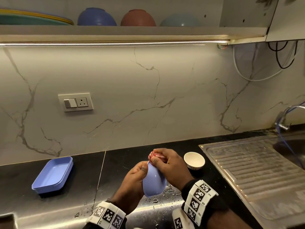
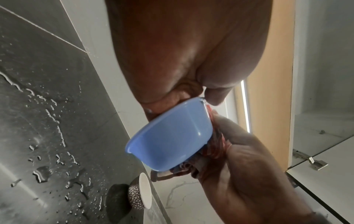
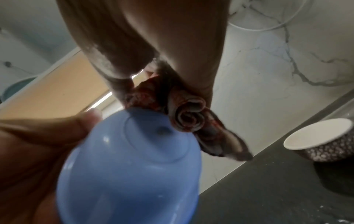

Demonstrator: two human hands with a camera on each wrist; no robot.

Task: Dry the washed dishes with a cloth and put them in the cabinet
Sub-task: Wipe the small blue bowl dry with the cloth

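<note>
While the left hand (image 1: pixel 135 177) gripped the blue bowl (image 1: pixel 154 181) by its rim, thumb curled over the edge, the bowl hung tilted above the wet counter (image 1: pixel 66 210). The right hand (image 1: pixel 171 167) was closed around a bunched red-and-white cloth (image 1: pixel 154 155), pressed against the bowl's base. Just beyond stood a small white cup (image 1: pixel 194 161); farther left, a blue tray (image 1: pixel 52 175). Bowls (image 1: pixel 138 18) sat on the cabinet shelf (image 1: pixel 115 30) above.

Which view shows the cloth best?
The right wrist view: the cloth sits close up, its rolled folds clear, pressed against the bowl base. The head view shows only a small red-and-white bunch in the right hand. The left wrist view shows a sliver behind the bowl.
</note>
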